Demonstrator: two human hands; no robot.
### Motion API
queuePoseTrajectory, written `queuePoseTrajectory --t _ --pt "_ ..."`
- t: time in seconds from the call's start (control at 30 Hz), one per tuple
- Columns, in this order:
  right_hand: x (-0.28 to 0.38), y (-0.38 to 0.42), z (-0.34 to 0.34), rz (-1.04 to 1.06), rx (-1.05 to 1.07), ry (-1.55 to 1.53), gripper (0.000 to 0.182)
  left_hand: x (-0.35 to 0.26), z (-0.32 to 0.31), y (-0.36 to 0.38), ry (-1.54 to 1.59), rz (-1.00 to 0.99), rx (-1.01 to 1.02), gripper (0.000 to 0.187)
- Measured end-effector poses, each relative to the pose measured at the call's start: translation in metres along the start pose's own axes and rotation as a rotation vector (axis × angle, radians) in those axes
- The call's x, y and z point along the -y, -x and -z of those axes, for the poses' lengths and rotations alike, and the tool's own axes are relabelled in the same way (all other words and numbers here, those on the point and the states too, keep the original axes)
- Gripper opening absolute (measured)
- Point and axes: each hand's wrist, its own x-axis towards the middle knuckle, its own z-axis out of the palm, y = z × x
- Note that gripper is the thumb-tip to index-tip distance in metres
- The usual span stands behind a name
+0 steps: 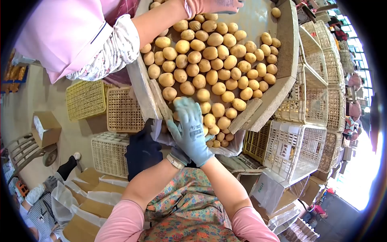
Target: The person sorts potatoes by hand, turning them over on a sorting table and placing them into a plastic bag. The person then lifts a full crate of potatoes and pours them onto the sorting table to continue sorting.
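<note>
Many potatoes lie in a wide sorting trough, crowding towards its narrow mouth near me. My right hand, in a light blue-grey glove, is over the potatoes at the left of the mouth. Its thumb stands apart, its fingertips are blurred by motion, and nothing shows in its grasp. Crossed beneath it is my left hand, also gloved, with a watch at the wrist; its fingers are hidden. Below the mouth, a whitish bag hangs around more potatoes.
A co-worker's gloved hand reaches over the trough's far end, from the upper left. Stone-like rims edge the trough. Plastic crates stack at the right; others stand left. Lined cardboard boxes and another person's striped clothing are lower left.
</note>
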Motion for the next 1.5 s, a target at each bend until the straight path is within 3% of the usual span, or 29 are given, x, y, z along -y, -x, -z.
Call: queuePoseTrajectory --t 0.07,0.1,0.13,0.2,0.27,0.3,0.33,0.37,0.47,0.53,0.67,0.73,0.83,0.93,0.97,1.0,1.07,1.1,1.13,1.2,1.23,1.3,1.37,1.4,1.47,1.5 --pt "0.001 0.0 0.012 0.228 0.093 0.114 0.053 0.006 -0.003 0.007 0.303 0.006 0.043 0.058" --pt "0.005 0.0 0.016 0.199 0.044 0.299 0.051 0.006 -0.003 0.008 0.449 0.002 0.069 0.055" --pt "-0.005 0.006 0.015 0.053 0.13 0.356 0.049 0.006 -0.004 0.01 0.595 -0.001 0.096 0.051" --pt "-0.024 0.019 0.032 0.047 0.199 0.376 0.046 0.005 -0.003 0.009 0.841 0.014 0.24 0.044" --pt "-0.022 0.019 0.038 0.072 0.211 0.409 0.045 0.023 0.011 0.0 1.465 0.192 0.246 0.045" --pt "-0.015 0.012 0.038 0.057 0.167 0.272 0.045 0.031 0.014 0.001 1.468 0.187 0.243 0.045" --pt "-0.005 0.002 0.039 0.042 0.12 0.136 0.044 0.033 0.013 0.0 1.395 0.129 0.227 0.045" --pt "0.007 -0.019 0.035 0.175 0.045 0.165 0.044 0.034 0.01 -0.002 1.318 0.072 0.215 0.045" --pt "0.0 -0.042 0.009 0.261 0.098 0.245 0.054 0.022 0.004 -0.009 1.064 -0.094 0.178 0.045" --pt "-0.024 -0.027 0.005 0.268 0.182 0.327 0.05 0.024 0.009 -0.01 0.848 -0.173 0.333 0.052" --pt "-0.037 0.005 0.02 0.159 0.242 0.362 0.051 0.034 0.05 -0.005 0.76 -0.102 0.205 0.052" --pt "-0.032 -0.003 0.026 0.098 0.11 0.211 0.046 0.037 0.049 0.001 0.728 -0.063 0.16 0.051" --pt "-0.019 -0.048 0.008 0.149 -0.002 0.313 0.051 0.006 -0.001 0.005 -0.793 -0.286 0.006 0.054" --pt "-0.015 -0.071 -0.03 0.002 0.198 0.845 0.056 0.004 0.021 0.005 -0.769 -0.368 0.07 0.06" --pt "-0.008 -0.075 -0.034 -0.052 0.246 0.882 0.056 0.007 0.015 0.003 -1.015 -0.221 -0.034 0.066" --pt "-0.004 -0.079 -0.033 -0.105 0.293 0.92 0.056 0.011 0.019 0.001 -1.012 -0.216 -0.028 0.066" --pt "-0.005 -0.084 -0.026 -0.1 0.3 0.911 0.054 0.009 0.026 -0.003 0.621 -0.055 0.328 0.065" --pt "-0.003 -0.091 -0.02 -0.14 0.359 0.843 0.052 -0.019 -0.021 0.005 0.361 -0.005 -0.112 0.067" --pt "0.0 -0.097 -0.016 -0.18 0.419 0.775 0.05 -0.024 -0.025 0.006 0.361 -0.005 -0.109 0.067" --pt "-0.004 -0.1 -0.012 -0.173 0.4 0.763 0.044 -0.031 -0.033 0.008 0.809 0.172 -0.228 0.068" --pt "-0.015 -0.1 -0.011 -0.102 0.387 0.731 0.042 -0.035 -0.04 0.005 0.74 0.17 -0.346 0.073" --pt "-0.046 -0.095 -0.003 0.055 0.285 0.522 0.036 -0.023 -0.03 -0.004 0.737 0.134 -0.246 0.071" --pt "-0.04 -0.086 0.033 0.061 0.218 0.126 0.049 -0.017 -0.027 0.0 0.759 0.075 -0.079 0.067" --pt "-0.031 -0.08 0.05 -0.063 0.219 -0.004 0.057 -0.012 -0.021 -0.001 0.728 0.088 -0.139 0.069" --pt "-0.035 -0.059 0.075 -0.355 0.06 -0.416 0.054 -0.017 -0.024 0.002 0.661 0.094 -0.151 0.077" --pt "-0.026 -0.055 0.088 -0.665 -0.05 -0.783 0.051 -0.02 -0.026 0.0 0.646 0.085 -0.174 0.076"
